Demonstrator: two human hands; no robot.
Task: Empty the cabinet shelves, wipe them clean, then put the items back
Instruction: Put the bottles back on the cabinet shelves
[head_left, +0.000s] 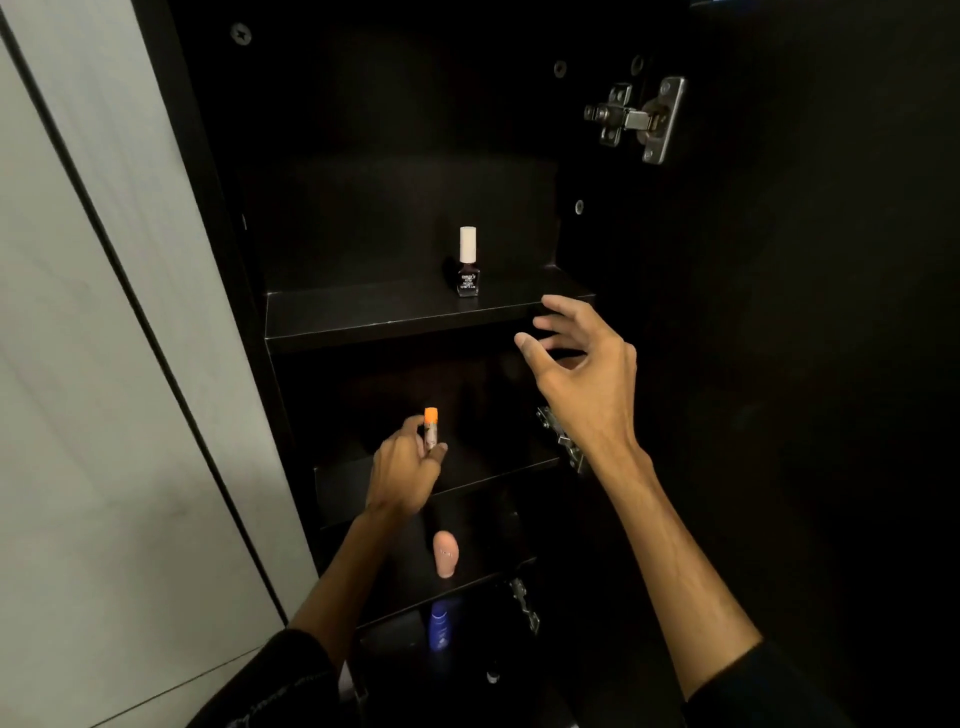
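A dark nail polish bottle (468, 270) with a white cap stands upright on the upper shelf (363, 317) of the black cabinet. My left hand (405, 473) pinches a small tube with an orange cap (430, 427), held upright over the second shelf (498, 470). My right hand (582, 364) hovers at the front right edge of the upper shelf, fingers spread and loosely bent, holding nothing. A pink rounded item (445, 554) sits on the third shelf. A blue bottle (440, 623) shows on the shelf below that.
The cabinet door (805, 364) stands open at the right, with metal hinges (636, 118) along its edge. A pale wall (104, 364) borders the cabinet on the left. The lowest part of the cabinet is too dark to read.
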